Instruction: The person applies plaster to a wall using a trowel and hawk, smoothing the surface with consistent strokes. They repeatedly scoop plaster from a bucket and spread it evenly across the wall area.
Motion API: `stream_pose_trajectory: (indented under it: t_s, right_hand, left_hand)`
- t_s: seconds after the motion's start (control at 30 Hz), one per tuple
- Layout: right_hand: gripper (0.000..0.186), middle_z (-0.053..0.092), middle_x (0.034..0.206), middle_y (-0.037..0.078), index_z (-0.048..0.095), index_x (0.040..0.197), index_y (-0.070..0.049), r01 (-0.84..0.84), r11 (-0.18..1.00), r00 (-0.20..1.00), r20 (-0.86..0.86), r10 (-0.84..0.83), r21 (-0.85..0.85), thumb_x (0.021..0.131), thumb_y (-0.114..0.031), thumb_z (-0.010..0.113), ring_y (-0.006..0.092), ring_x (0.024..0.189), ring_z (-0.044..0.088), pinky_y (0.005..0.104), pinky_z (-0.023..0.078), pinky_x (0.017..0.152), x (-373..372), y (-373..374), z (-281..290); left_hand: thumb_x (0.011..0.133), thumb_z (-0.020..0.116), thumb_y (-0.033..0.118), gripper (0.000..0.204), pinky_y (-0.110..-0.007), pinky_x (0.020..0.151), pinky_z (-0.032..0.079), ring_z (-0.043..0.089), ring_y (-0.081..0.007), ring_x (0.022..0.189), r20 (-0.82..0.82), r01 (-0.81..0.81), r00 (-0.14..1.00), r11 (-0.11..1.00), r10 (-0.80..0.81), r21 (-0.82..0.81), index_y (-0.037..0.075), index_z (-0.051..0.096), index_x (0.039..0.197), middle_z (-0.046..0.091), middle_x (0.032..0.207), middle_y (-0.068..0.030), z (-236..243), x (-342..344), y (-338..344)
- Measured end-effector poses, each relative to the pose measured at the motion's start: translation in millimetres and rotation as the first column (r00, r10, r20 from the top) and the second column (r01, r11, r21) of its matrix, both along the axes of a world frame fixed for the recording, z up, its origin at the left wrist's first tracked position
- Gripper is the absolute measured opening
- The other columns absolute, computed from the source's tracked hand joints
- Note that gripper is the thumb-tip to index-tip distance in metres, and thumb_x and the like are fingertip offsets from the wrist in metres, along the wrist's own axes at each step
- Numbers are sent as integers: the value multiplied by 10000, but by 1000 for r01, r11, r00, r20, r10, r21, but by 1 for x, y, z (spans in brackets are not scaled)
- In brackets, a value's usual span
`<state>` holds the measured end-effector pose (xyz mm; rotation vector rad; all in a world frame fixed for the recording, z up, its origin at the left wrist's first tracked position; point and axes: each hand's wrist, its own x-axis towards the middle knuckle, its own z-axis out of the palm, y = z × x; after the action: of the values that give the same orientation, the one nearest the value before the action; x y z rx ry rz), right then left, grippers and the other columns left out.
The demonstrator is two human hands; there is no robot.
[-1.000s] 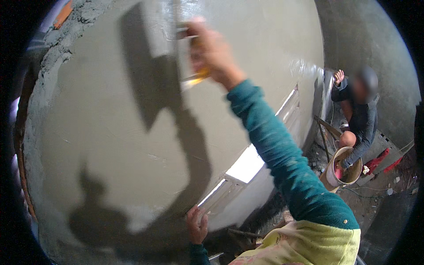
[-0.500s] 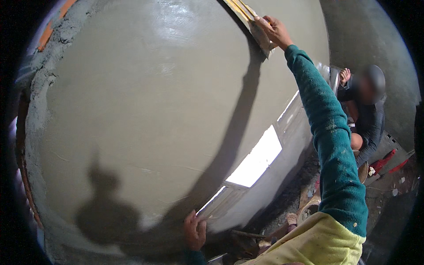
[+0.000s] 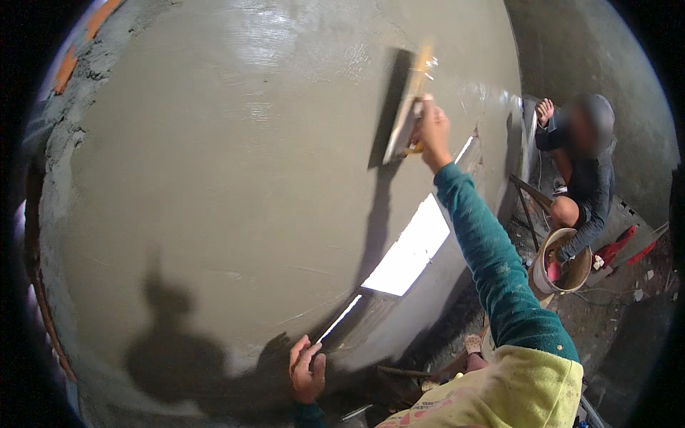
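My right hand (image 3: 433,135) grips a long flat plastering trowel (image 3: 401,123), its far end and yellow part smeared by motion. The trowel lies close along the grey plastered wall (image 3: 214,178), and a dark shadow runs beside its left edge. At the bottom, my left hand (image 3: 307,372) is nearest to the wall's lower part, just below a thin bright slit. Its fingers are apart and hold nothing; whether they touch the plaster I cannot tell. Wet, shiny streaks show on the plaster near the top.
A bright opening (image 3: 408,246) breaks the lower wall. At the right, a person (image 3: 596,167) in dark clothes crouches with one hand inside a pale bucket (image 3: 540,274). Rough mortar (image 3: 68,135) and orange brick edge the wall at left. Debris lies on the floor.
My right hand and the trowel have come down the wall, nearer to me. My left hand has shifted slightly left. The person's bucket now shows past my arm.
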<state>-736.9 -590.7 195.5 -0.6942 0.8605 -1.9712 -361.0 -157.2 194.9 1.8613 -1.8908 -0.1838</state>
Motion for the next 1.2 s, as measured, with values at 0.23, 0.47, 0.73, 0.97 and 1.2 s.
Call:
stream_pose_trajectory:
  t_s: [0.23, 0.47, 0.73, 0.97, 1.2]
  right_hand:
    - [504, 494, 832, 67, 547, 1224, -59, -200, 959, 896, 433, 97, 200, 974, -490, 474, 179, 600, 490, 363, 409, 481, -51, -52, -14]
    - [630, 572, 929, 92, 480, 1353, 27, -320, 932, 941, 52, 333, -170, 966, -461, 572, 202, 763, 567, 368, 501, 642, -41, -60, 172]
    - [529, 703, 940, 267, 591, 1228, 67, -38, 966, 962, -270, -34, -256, 932, -370, 621, 427, 942, 702, 486, 570, 829, 82, -61, 380]
    - [532, 441, 586, -25, 577, 854, -55, -408, 673, 907, -189, 376, -617, 967, -573, 542, 92, 461, 479, 264, 419, 411, 108, 75, 288]
    - [449, 405, 691, -72, 539, 914, -186, -348, 893, 790, 424, 443, -284, 947, -634, 537, 41, 480, 380, 230, 367, 410, -4, 14, 47]
  left_hand:
    - [906, 669, 258, 295, -475, 1052, 425, 573, -366, 1166, -20, 26, 999, 997, -27, -71, 73, 718, 1130, 611, 1244, -190, -48, 31, 36]
    - [979, 607, 279, 306, -467, 1056, 418, 541, -388, 1228, 2, -63, 998, 998, 63, -8, 56, 689, 1171, 594, 1310, -214, -46, 38, 66]
    - [901, 674, 226, 295, -481, 1085, 394, 534, -364, 1222, -37, -139, 990, 989, 137, -46, 70, 699, 1150, 598, 1266, -178, -54, 45, 44]
    - [903, 676, 211, 283, -498, 1095, 375, 496, -370, 1265, 7, -89, 996, 996, 89, 30, 60, 693, 1142, 562, 1313, -203, -35, 35, 43]
    - [904, 676, 214, 286, -511, 1085, 379, 514, -401, 1245, -4, -112, 994, 991, 112, 74, 48, 692, 1137, 548, 1336, -234, -39, 39, 70]
